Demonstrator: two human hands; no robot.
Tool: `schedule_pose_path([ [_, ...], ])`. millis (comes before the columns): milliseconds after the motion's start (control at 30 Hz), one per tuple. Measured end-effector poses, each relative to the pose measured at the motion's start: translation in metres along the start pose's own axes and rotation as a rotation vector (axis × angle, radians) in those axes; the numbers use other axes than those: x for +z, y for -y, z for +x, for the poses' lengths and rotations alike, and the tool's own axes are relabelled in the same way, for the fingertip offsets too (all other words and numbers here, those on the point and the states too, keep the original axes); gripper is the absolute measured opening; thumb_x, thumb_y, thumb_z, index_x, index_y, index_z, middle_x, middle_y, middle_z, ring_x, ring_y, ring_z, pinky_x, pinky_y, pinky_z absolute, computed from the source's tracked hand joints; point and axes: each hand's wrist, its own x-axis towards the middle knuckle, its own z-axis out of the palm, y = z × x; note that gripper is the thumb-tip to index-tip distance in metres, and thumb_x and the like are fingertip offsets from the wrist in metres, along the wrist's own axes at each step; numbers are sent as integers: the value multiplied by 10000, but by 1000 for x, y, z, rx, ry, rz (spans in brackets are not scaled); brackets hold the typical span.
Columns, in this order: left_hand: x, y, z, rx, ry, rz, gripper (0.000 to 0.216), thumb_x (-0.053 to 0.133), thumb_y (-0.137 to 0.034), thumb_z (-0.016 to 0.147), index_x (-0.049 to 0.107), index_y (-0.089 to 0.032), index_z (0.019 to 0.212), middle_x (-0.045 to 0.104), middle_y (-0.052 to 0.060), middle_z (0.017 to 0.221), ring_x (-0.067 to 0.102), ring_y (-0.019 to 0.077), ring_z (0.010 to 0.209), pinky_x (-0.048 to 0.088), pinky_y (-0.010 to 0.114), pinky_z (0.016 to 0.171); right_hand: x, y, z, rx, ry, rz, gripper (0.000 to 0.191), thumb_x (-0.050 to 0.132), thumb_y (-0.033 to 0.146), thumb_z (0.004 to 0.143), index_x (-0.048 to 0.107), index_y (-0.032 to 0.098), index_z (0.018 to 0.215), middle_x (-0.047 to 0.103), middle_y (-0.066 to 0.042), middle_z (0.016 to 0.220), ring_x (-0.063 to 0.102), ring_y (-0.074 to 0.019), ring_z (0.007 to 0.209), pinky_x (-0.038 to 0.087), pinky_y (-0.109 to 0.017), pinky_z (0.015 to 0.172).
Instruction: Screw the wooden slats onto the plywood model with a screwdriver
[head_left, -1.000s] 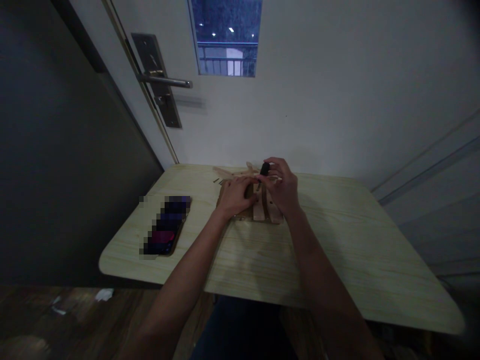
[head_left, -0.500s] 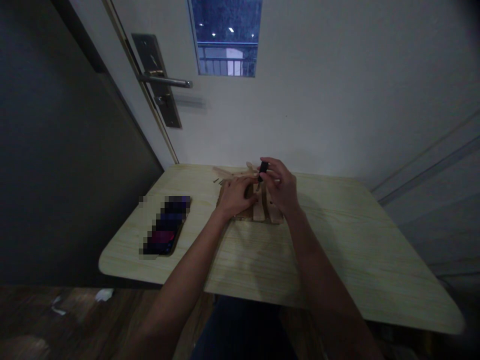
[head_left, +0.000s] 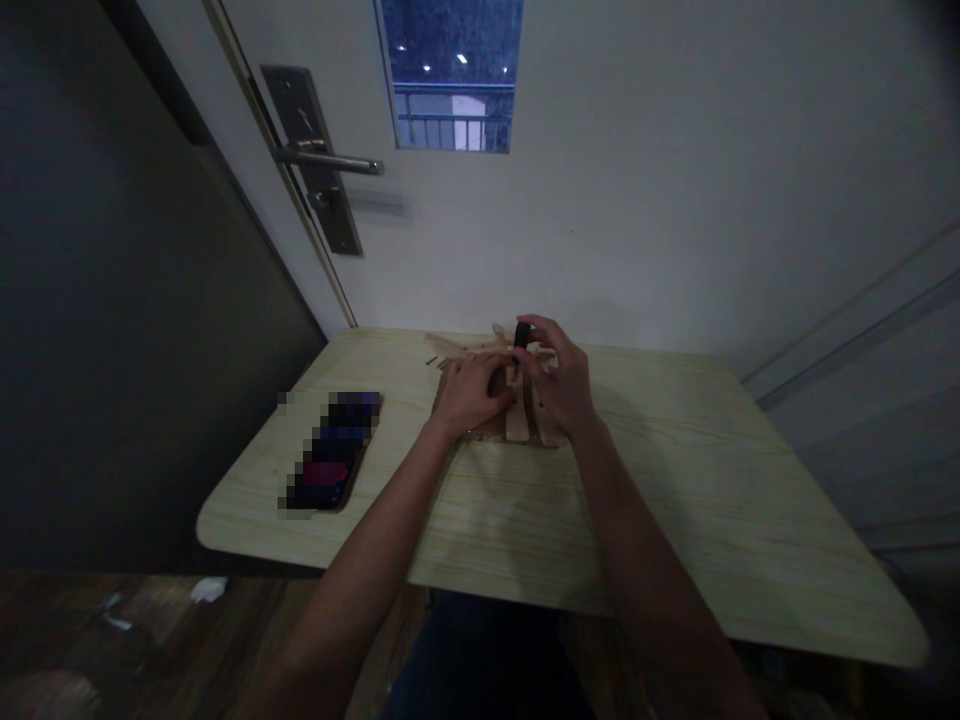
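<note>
My right hand [head_left: 564, 385] pinches the black handle of a screwdriver [head_left: 522, 336], which stands nearly upright. Its tip points down at a pale wooden strip [head_left: 517, 423]; whether it touches a screw is too small to tell. My left hand [head_left: 471, 392] lies over a brown board [head_left: 489, 430], its thumb and fingertips curved against the strip and holding it. Beside that strip, partly under my right hand, is a second wooden strip [head_left: 546, 428]. Both strips rest on the brown board, and small dark spots show on them.
More thin wooden pieces [head_left: 444, 345] lie behind my left hand, with several small dark screws or nails [head_left: 432, 361] near them. A phone [head_left: 330, 460], partly pixelated, lies on the left of the table [head_left: 675, 520]. A white door with a metal handle [head_left: 334, 161] stands behind the table.
The screwdriver handle has shifted slightly left and turned a little, and my right fingers have changed position around it. My left hand stays nearly where it was.
</note>
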Motion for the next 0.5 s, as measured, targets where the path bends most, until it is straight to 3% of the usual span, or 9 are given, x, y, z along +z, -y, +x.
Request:
schedule_pose_path([
  [167, 1, 2, 0, 18, -13, -16, 449, 630, -322, 852, 631, -227, 1291, 646, 79, 1383, 560, 311, 1287, 417, 513, 1067, 1, -3, -3, 17, 37, 102, 360, 608, 426, 928, 593, 289, 1261, 732, -51, 1174, 729, -220, 1082, 610, -417, 968],
  [400, 0, 0, -1, 4, -3, 1, 454, 639, -315, 841, 634, -222, 1286, 650, 91, 1375, 564, 324, 1283, 432, 523, 1045, 1, -1, -1, 59, -2, 128, 336, 698, 402, 859, 631, 287, 1168, 747, -16, 1022, 745, -181, 873, 649, -351, 809],
  [500, 0, -1, -1, 1, -5, 13, 455, 633, -311, 843, 630, -221, 1289, 633, 99, 1398, 555, 325, 1297, 430, 527, 1054, -1, 2, 0, 37, 8, 94, 310, 720, 333, 837, 659, 279, 1137, 755, -18, 1093, 733, -177, 901, 639, -347, 822],
])
